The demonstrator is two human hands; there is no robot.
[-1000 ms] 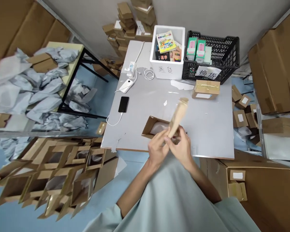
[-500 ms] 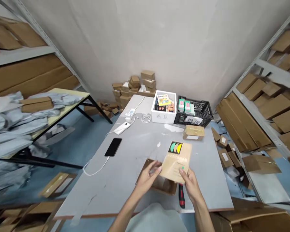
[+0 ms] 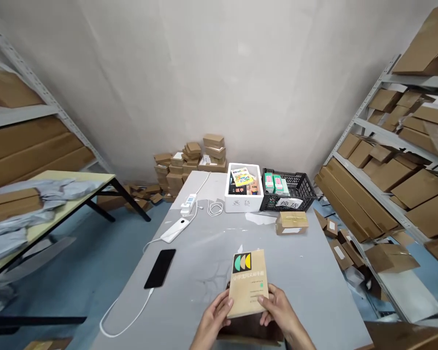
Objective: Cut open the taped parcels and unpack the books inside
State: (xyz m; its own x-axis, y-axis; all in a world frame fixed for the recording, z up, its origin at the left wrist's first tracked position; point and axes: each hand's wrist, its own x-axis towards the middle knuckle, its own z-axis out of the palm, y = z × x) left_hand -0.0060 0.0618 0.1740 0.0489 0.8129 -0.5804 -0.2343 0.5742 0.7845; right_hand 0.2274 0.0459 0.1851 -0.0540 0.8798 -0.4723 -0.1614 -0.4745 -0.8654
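A tan paperback book [image 3: 247, 286] with a black panel of green, tan and yellow half-rounds faces up between my hands. My left hand [image 3: 216, 313] grips its lower left edge, with the thumb along the side. At the lower right, my right hand [image 3: 279, 308] pinches it, thumb on the cover and fingers behind. Below the book is an open brown cardboard box [image 3: 250, 335], partly hidden by the book and hands.
On the grey table [image 3: 193, 291] lie a black phone [image 3: 160, 268] on a white cable and a white power strip [image 3: 174, 230]. Toward the back stand a white bin [image 3: 244, 202] of books, a black crate [image 3: 301, 187] and a small closed carton [image 3: 292, 223]. Shelves of cartons [image 3: 405, 177] line the right.
My view has tilted up. The book has swung more upright and shifted left, and my left hand now holds its left edge. The red-and-black tool beside the box has dropped from clear view.
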